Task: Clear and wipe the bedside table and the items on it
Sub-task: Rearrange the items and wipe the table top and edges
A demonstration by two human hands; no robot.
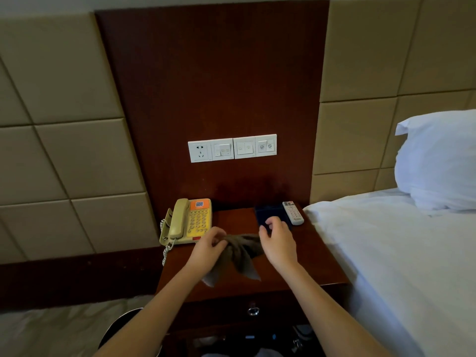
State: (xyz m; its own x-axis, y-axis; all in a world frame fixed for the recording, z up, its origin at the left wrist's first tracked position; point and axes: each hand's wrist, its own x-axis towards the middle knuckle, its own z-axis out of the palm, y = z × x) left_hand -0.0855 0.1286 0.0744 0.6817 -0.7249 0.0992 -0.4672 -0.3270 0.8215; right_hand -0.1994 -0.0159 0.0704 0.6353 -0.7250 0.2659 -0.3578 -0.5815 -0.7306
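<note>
Nearest the camera: two bare forearms reach up from the bottom edge over a dark drawer front with a round metal ring pull [253, 311].

Worktop [304, 264]: reddish-brown wood, smooth with a dull sheen, rectangular top of the bedside table.

Left hand [207, 249]: grip closed on a grey-brown cloth [240, 253], fingers pinching its bunched upper edge. The cloth is soft and crumpled; two pointed corners hang down toward the front of the worktop.

Right hand [279, 243]: just right of the cloth, fingers loosely curled and apart, grip open, holding nothing. Cannot tell whether it touches the cloth's edge. Its fingertips overlap the near end of a dark blue flat rectangular object [269, 212], possibly a tray or folder; contact not resolvable.

Rear left of the worktop: beige plastic corded telephone [188, 222], yellow keypad, orange top panel, handset on its cradle, coiled cord hanging off the left side.

Rear right: slim white remote control [293, 213], just beside the dark blue object.

Right side: bed [401, 266] with smooth white sheet; plump white pillow [438, 161].

Farthest: dark polished wood wall panel carrying a white plastic socket-and-switch plate row [232, 148], flanked by tan padded square panels.
</note>
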